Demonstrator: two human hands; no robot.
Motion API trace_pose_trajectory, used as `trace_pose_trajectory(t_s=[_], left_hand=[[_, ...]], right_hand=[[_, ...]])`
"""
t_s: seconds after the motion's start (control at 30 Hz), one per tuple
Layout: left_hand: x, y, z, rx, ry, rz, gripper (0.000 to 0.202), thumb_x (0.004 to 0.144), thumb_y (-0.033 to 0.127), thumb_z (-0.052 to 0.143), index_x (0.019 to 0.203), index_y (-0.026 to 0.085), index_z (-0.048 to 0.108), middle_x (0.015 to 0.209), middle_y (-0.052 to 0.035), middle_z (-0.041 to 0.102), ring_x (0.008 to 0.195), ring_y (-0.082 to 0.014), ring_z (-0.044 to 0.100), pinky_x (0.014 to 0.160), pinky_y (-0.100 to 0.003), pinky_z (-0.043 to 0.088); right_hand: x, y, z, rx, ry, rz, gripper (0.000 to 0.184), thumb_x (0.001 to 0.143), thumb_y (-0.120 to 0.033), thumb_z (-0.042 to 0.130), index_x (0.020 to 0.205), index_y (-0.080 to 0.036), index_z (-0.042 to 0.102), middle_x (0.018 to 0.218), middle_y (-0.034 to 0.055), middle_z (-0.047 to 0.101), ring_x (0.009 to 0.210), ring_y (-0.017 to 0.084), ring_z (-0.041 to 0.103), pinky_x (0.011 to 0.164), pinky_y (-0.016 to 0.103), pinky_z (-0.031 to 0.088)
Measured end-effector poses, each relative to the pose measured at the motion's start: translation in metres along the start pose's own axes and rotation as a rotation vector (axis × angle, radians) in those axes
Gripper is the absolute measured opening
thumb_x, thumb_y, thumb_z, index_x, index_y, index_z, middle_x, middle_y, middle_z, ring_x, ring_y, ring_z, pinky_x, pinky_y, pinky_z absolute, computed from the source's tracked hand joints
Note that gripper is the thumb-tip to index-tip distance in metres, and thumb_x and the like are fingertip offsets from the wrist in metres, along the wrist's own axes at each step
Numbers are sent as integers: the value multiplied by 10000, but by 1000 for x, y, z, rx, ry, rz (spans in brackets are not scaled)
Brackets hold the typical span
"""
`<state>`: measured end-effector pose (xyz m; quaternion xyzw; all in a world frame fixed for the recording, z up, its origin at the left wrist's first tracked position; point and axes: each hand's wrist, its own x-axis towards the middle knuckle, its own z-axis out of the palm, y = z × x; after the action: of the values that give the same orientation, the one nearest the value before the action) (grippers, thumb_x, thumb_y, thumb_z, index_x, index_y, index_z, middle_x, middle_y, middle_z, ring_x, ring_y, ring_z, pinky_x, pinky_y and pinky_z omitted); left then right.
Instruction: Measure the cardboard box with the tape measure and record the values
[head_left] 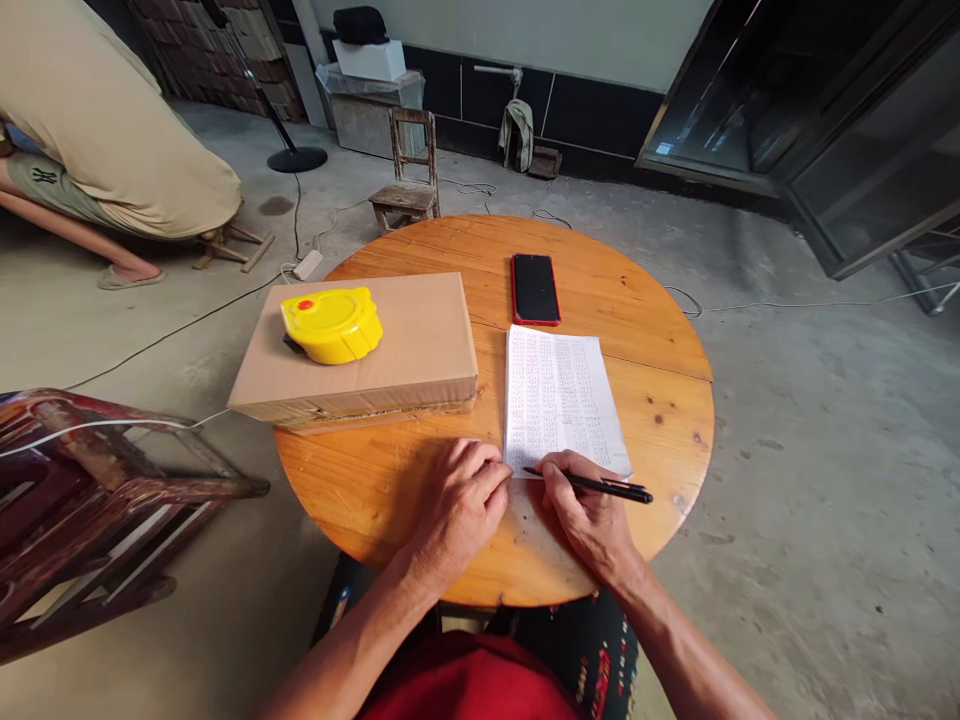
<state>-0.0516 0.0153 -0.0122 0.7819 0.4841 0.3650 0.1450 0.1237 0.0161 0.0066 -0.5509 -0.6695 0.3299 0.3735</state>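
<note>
A white sheet of paper (pixel 562 400) lies on the round wooden table (pixel 660 400), covered in rows of small handwritten characters. My right hand (pixel 585 505) grips a black pen (pixel 611 487), its tip at the paper's bottom edge, left of centre. My left hand (pixel 469 495) rests on the wood with fingers curled together, knuckles up, beside the paper's lower left corner. Whether its fingertips press on the paper is hard to make out. Just beyond the paper is a phone (pixel 535 289) in a red case, its screen dark.
On the table's left side sits a brown cardboard box (pixel 420 340) with a yellow tape-measure-shaped case (pixel 334 325) on top. A small wooden chair (pixel 409 170) stands behind the table. A dark red wooden chair (pixel 112 480) is at left. Another person's leg (pixel 82 235) shows farther back. Cables cross the floor.
</note>
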Motion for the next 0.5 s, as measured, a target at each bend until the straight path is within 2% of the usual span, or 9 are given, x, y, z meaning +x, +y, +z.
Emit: trace_pose_trajectory(t_s=[0.3,0.5], left_hand=[[-1,0,-1,15,-20,-4,203,856,28,530,814,186,652,862,-42,612,860,-200,533,783,-351,477],[-1,-1,-1,18,-14,-6,197,861,36,535,813,186,653,857,-39,611,856,-198,534,782,-346,475]], right_hand=[[2,-4,1,-74,14,-75,212,925,-234,486,779,-184,632,663,10,642,579,137,552,561,251,425],[2,-4,-1,-28,-39,-24,236,939,-265,479,778,-187,633,577,-12,596,538,135,540,542,250,425]])
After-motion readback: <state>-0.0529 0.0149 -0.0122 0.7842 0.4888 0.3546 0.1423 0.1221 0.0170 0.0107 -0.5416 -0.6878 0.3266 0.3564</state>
